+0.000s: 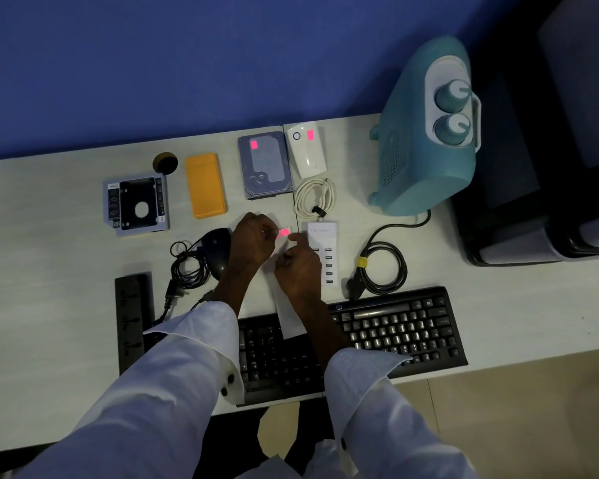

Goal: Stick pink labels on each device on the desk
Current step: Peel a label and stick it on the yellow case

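Sleeves of a white shirt lead up over the black keyboard [395, 326]. A white paper strip [293, 323] lies across its keys and runs up under the right hand [300, 271]. That hand's fingers are curled round the strip's upper end with the forefinger reaching forward, and it seems to be steadying the strip. Just beyond, the left hand [253, 242] has its fingers bunched, the tips pinching the left edge of a pink label [284, 232]. The label sits between the two hands at the strip's top, its long axis running left to right. I judge it to be mid-peel, though I cannot tell whether it is free of the strip.

The coming move turns on what lies to either side. The white USB charger [322, 254] lies just right of the label, partly hidden by the right hand, its long axis pointing away from the person, and it shows no pink. The black mouse [217, 250] lies just left of the left hand and is likewise bare. Of the two, the charger is the nearer to the label.

Farther back, the hard drive [263, 164] and the white device [306, 153] beside it each wear pink at the far end. The orange case [205, 184] is closed, so its contents are hidden. The drive caddy [135, 205] shows an open bay with only a dark floor and a round hole. Neither carries pink, nor does the teal heater [422, 133] at far right
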Tool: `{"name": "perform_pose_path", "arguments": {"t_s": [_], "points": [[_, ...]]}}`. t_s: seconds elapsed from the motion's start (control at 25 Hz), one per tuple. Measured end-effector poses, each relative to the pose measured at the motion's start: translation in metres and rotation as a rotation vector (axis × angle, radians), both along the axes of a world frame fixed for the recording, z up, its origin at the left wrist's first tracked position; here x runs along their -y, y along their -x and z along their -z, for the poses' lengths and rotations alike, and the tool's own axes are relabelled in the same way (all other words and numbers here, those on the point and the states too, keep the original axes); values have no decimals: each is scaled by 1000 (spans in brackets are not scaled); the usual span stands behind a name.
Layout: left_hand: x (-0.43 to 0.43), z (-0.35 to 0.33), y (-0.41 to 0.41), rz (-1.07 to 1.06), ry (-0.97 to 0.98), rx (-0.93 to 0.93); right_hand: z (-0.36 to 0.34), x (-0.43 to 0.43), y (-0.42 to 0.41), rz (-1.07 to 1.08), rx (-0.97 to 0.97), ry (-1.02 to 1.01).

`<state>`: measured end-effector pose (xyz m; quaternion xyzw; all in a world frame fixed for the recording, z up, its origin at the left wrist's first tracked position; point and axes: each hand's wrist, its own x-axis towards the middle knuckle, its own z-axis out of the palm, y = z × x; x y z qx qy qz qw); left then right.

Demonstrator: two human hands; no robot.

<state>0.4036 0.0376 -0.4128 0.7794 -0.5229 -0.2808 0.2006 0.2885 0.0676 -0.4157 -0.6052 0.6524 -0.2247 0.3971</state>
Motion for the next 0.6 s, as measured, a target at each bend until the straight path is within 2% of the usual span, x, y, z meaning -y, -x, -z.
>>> {"name": "perform_pose_path", "arguments": {"t_s": [0.2, 0.4, 0.6], "points": [[3, -3, 0, 8, -69, -142, -8, 4, 7, -2, 85, -116], [5, -7, -3, 41, -163, -158, 2, 7, 0, 25, 28, 98], [3, -11, -6, 52, -169, -204, -2, 15, 0, 117, 81, 113]]}}
